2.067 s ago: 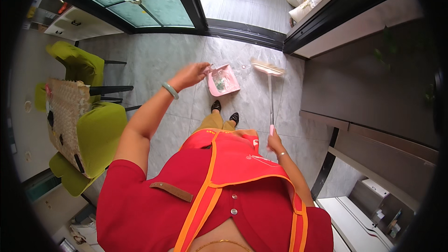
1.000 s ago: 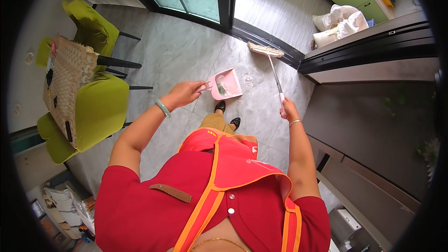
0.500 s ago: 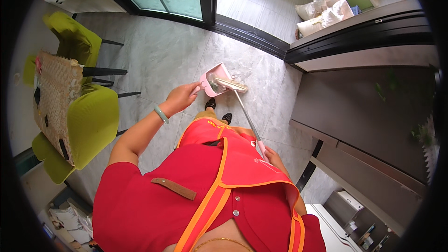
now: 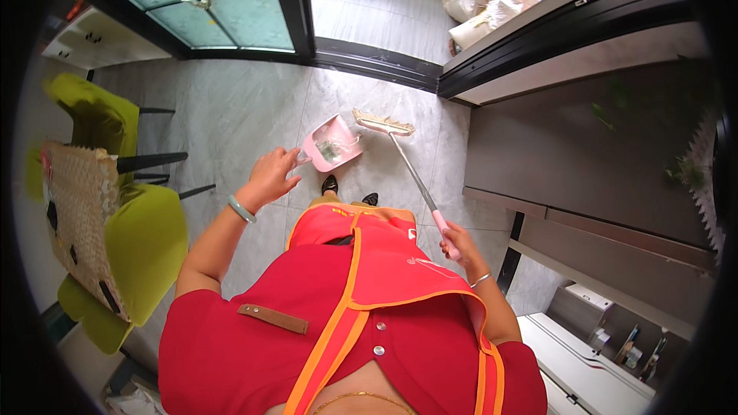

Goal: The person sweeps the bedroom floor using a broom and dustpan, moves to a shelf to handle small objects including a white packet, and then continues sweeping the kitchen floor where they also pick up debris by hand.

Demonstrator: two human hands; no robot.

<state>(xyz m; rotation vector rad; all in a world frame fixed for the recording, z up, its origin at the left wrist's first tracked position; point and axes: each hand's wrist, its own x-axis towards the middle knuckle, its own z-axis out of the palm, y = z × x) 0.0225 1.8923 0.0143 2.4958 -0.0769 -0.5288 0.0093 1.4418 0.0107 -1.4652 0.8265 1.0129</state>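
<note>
My left hand [image 4: 270,177], with a pale green bangle on its wrist, is at the handle of a pink dustpan [image 4: 354,152]. Its fingers curl at the handle's end while the thumb sticks out to the side. Clear plastic and some greenish scraps [image 4: 329,151] lie in the pan. In my right hand [image 4: 459,244] is the pink grip of a long-handled broom [image 4: 415,173], its grey stick running forward and left. The broom's wide head [image 4: 384,124], with pale bristles, rests on the floor just beyond and right of the pan, apart from it.
Green-covered chairs [image 4: 146,250] and a table with a lace cloth [image 4: 81,215] stand at the left. Ahead are a glass-paned door [image 4: 219,4] and a dark threshold [image 4: 377,61]. White sacks [image 4: 496,11] lie beyond it. A dark-topped counter [image 4: 569,157] lines the right.
The broom head has moved off the dustpan, forward and right. My right hand has come out from beside the apron, farther right. My left thumb now stands away from the dustpan handle.
</note>
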